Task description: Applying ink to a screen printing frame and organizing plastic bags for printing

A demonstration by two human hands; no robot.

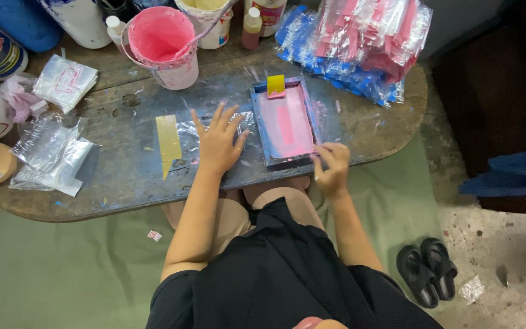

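**Printing frame held at its corner, plastic bag pinned flat**

A low, paint-stained wooden worktop [123, 183] sits on a green floor mat, with a pair of black sandals [426, 273] off to the right on bare concrete. The person sits at the worktop's near edge, knees tucked under it.

A small blue-framed printing screen [284, 122] smeared with pink ink lies flat in the middle, and a yellow scraper [276, 85] rests at its far end, likely kept there so the ink stays inside the frame. Behind it stands a bucket of pink ink [162, 45], within easy reach. A heap of pink and blue packets [360, 45] is stacked at the far right, while clear unprinted bags [50, 155] lie to the left, seemingly keeping the two lots apart.

The left hand [217, 143] is spread wide, fingers fanned, pressing flat on a clear plastic bag [199, 131] just beside the screen, apparently to stop it sliding. The right hand [331, 166] is narrowly closed, fingertips pinching the near right corner of the screen's frame.
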